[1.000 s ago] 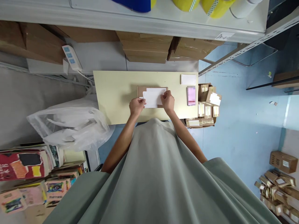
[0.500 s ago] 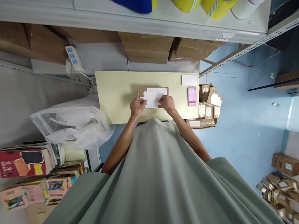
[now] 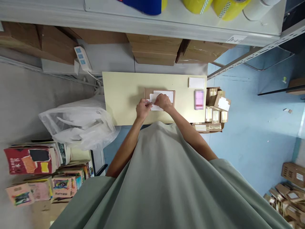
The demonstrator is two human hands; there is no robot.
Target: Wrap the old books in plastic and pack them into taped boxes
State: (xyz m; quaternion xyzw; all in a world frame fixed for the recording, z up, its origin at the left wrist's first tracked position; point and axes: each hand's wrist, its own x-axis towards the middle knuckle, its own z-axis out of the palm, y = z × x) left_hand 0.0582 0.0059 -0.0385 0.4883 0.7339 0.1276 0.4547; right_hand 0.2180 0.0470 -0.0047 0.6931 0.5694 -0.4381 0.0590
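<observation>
A flat brown cardboard box [image 3: 147, 92] lies on the pale yellow table, with white label sheets [image 3: 170, 94] over most of its top. My left hand [image 3: 143, 108] is at the box's lower left corner. Its thumb and fingers are pinched on the white label's edge. My right hand [image 3: 163, 101] reaches across the label from the right, fingers pressed together near the label's left part, close to the left fingertips. Whatever is between the right fingertips is too small to tell, and the hand covers the label's middle.
On the table's [image 3: 124, 111] right end lie a white label stack [image 3: 196, 82] and a pink-screened phone [image 3: 199, 99]. Small parcels fill a carton [image 3: 215, 115] right of it. A plastic bag [image 3: 81, 124] is at the left; a shelf [image 3: 143, 24] with tape rolls [image 3: 228, 8] overhangs the far side.
My right hand has slid left across the label, from its right edge toward my left hand. The left hand keeps its pinch at the corner. The whole view has shifted slightly.
</observation>
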